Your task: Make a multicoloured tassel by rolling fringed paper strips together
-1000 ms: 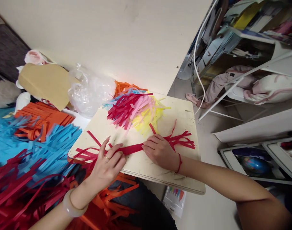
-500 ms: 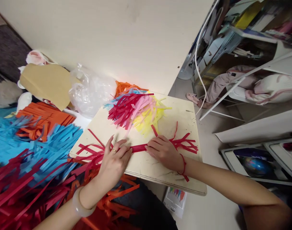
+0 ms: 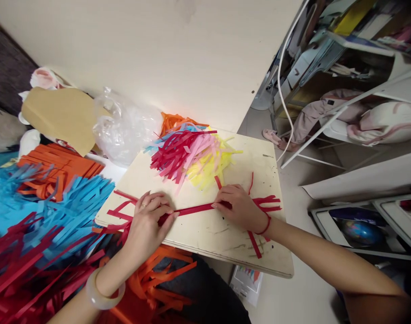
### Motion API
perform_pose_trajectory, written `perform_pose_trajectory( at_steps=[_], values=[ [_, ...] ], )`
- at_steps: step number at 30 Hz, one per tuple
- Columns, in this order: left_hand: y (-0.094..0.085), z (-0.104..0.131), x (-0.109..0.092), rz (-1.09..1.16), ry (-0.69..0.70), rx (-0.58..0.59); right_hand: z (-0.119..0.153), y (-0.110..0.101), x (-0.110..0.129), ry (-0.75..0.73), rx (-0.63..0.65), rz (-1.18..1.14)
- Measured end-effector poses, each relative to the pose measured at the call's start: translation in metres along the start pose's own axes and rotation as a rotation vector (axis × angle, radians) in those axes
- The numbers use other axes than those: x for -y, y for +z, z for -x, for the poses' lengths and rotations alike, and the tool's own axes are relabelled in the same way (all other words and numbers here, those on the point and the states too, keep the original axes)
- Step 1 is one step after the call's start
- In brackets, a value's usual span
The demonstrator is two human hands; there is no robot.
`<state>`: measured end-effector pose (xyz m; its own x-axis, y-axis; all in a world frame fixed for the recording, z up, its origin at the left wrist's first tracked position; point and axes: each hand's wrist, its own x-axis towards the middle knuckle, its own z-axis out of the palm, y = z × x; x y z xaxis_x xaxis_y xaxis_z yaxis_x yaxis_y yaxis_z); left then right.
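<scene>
A red paper tassel (image 3: pixel 196 209), with a narrow rolled middle and fringed strips at both ends, stretches across a small wooden board (image 3: pixel 205 234). My left hand (image 3: pixel 150 218) is closed on its left part, thumb and fingers pinching the roll. Toward the right, my right hand (image 3: pixel 235 204) pinches the other end of the rolled middle. Loose red strips fan out past both hands. Behind them on the board lies a pile of finished-looking tassels: crimson (image 3: pixel 175 153), pink (image 3: pixel 200 148), yellow (image 3: pixel 214 164), blue and orange.
At left are blue fringed paper (image 3: pixel 80 202), orange fringed paper (image 3: pixel 60 164) and crimson fringed paper (image 3: pixel 20 270). A clear plastic bag (image 3: pixel 122 130) and brown paper (image 3: pixel 57 114) lie behind. A white cable (image 3: pixel 281 85) hangs near a cluttered rack on the right.
My hands have moved apart along the red tassel, the left one leftward and the right one slightly rightward. The exposed rolled middle is longer and thinner, and both hands are more curled.
</scene>
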<state>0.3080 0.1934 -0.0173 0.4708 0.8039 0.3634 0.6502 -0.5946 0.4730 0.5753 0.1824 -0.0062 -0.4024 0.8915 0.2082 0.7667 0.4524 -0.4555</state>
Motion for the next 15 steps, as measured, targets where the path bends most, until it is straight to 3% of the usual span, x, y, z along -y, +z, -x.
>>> perform_pose_trajectory(
  at_steps=[8,15],
  values=[
    [-0.002,-0.007,-0.003,-0.132,0.017,0.076,-0.003,0.001,0.003,0.022,0.031,0.067],
    [-0.002,-0.011,-0.003,-0.169,0.037,0.119,-0.01,-0.002,0.008,0.053,0.149,0.181]
  ],
)
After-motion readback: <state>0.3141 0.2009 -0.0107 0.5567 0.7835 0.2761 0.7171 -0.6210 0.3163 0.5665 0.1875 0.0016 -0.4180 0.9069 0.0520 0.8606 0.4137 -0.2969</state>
